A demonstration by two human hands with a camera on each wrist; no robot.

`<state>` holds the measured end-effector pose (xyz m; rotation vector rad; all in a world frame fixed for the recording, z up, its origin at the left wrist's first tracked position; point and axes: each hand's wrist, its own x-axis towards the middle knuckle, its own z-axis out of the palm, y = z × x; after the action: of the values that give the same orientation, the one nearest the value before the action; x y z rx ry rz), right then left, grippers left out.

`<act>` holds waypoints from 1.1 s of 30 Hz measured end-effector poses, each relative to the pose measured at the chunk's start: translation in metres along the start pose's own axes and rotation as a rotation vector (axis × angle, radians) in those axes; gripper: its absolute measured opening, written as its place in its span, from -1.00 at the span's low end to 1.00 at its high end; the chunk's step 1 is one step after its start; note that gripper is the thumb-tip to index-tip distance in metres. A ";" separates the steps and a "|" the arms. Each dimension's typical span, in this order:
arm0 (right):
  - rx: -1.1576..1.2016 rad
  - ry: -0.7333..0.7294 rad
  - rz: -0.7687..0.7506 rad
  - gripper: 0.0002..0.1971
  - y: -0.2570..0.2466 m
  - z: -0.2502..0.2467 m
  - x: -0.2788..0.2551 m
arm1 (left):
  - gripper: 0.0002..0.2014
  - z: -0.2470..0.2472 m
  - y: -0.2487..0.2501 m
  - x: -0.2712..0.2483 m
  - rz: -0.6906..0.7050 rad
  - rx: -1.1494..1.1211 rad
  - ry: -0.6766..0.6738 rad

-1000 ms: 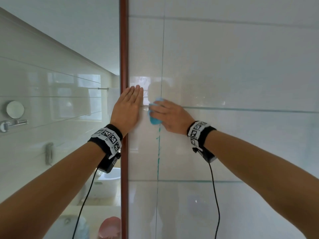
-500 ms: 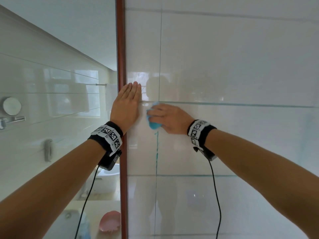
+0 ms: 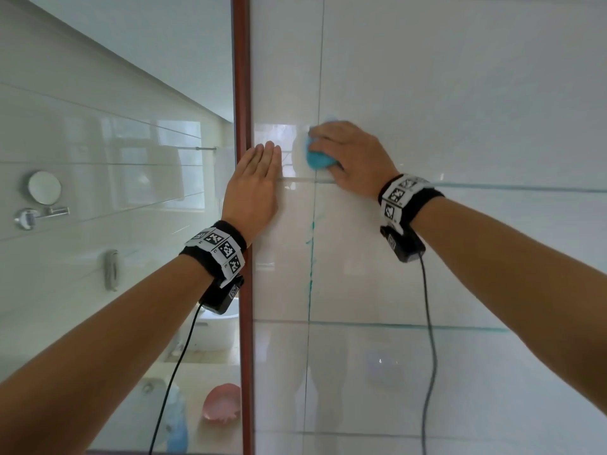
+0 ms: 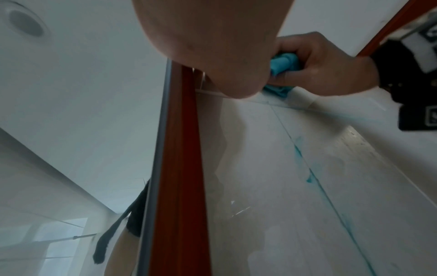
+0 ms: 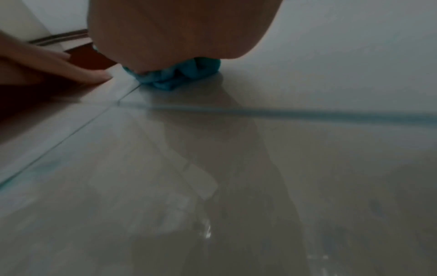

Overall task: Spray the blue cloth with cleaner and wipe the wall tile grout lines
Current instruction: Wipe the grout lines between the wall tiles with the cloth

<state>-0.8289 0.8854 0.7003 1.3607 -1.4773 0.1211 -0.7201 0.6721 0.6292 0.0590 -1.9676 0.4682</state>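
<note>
On the wall [image 3: 460, 93], just right of the red-brown frame strip [image 3: 242, 93], your right hand [image 3: 351, 156] now sits above the horizontal grout line [image 3: 492, 188]; half a second ago it lay on and just below that line. The bunched blue cloth [image 3: 317, 159] has thus climbed past the crossing onto the upper stretch of the vertical grout line [image 3: 321, 60]. Judged from this, the joint around the crossing has had its pass, and the stroke is working upward. Below the crossing, teal streaks [image 3: 310, 257] mark the vertical grout line, so that stretch probably needs another wipe.

Your right hand grips the cloth, fingers curled round it, and presses it to the tile; the left wrist view shows the cloth wadded between thumb and fingers. Your left hand [image 3: 254, 188] lies flat on the wall with fingers straight and together, holding nothing, its edge at the frame strip and its fingertips [image 3: 269, 149] just above the horizontal grout line. It has kept this place, bracing you. No spray bottle is clearly in view.
</note>
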 end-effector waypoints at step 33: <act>-0.120 -0.252 -0.638 -0.67 -0.072 0.075 -0.108 | -0.30 0.031 0.027 -0.089 0.064 0.021 -0.046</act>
<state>-0.8439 0.8812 0.5510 1.7244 -1.1567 -0.5541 -0.7147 0.6711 0.5311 0.0197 -2.0147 0.5334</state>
